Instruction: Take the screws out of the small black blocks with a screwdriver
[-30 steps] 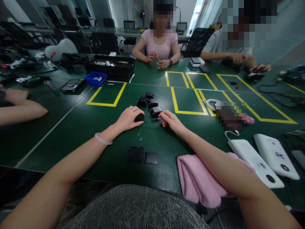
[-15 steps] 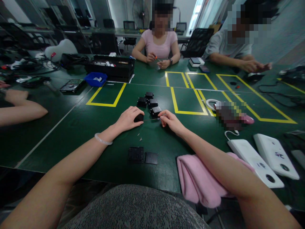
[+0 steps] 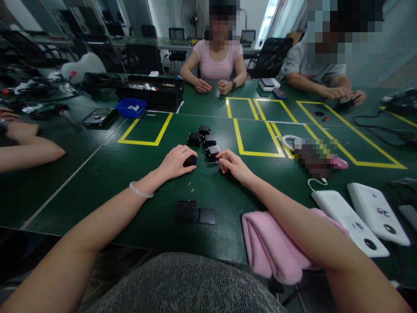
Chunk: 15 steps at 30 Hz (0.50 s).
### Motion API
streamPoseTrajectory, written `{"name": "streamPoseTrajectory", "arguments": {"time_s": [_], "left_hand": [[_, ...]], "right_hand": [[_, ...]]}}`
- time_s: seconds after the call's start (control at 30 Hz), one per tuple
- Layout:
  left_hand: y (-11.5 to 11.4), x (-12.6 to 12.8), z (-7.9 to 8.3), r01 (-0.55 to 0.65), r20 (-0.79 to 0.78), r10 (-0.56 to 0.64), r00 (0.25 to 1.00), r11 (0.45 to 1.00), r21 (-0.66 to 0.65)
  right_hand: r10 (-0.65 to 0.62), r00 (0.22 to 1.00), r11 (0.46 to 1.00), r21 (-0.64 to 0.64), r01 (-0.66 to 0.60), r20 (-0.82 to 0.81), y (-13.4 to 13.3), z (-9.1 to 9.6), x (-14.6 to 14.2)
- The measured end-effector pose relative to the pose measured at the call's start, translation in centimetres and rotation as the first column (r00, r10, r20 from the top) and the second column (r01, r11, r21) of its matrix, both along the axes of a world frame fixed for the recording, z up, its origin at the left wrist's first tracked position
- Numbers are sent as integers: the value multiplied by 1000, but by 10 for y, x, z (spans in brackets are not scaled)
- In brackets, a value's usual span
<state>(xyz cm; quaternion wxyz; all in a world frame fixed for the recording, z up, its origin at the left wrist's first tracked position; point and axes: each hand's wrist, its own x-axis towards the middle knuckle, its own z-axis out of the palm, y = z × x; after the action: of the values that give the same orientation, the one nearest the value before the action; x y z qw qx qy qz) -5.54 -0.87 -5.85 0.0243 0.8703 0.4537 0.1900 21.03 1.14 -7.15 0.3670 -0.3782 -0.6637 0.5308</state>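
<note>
My left hand (image 3: 178, 161) is closed around a small black plastic box (image 3: 190, 161), keeping it against the table. Pinched in the fingers of my right hand (image 3: 233, 164) is a thin screwdriver (image 3: 210, 163); its shaft points left at the box's side. Whether the tip sits in a screw is too small to tell. Several similar black boxes stand just beyond my hands, the closest (image 3: 213, 152) beside my right fingertips. Nearer to me lie a few small screws (image 3: 192, 190), a black open casing part (image 3: 185, 211) and a flat black cover (image 3: 207, 216).
A pink cloth (image 3: 267, 248) lies under my right forearm, with white power banks (image 3: 378, 213) to its right. A blue tray (image 3: 130, 108) and a black toolbox (image 3: 150, 93) stand at the back left. Co-workers sit across the table; another person's arm (image 3: 29, 145) rests at left.
My hands, the box and the screwdriver stay practically where they were. Across the table, one co-worker's hands have moved apart and lowered; the other's now hold a dark object on the table.
</note>
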Motion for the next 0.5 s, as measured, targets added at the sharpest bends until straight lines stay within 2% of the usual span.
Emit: {"name": "streamPoseTrajectory", "arguments": {"time_s": [0.3,0.5], "left_hand": [[1,0,-1,-2,-2,2,1000,1000,-2],[1,0,0,6,6,-6,1000,1000,-5]], "right_hand": [[27,999,999,-30,-29,-43,2,-4,-2],[-21,1000,1000,4,21,2,2,-3,-1]]}}
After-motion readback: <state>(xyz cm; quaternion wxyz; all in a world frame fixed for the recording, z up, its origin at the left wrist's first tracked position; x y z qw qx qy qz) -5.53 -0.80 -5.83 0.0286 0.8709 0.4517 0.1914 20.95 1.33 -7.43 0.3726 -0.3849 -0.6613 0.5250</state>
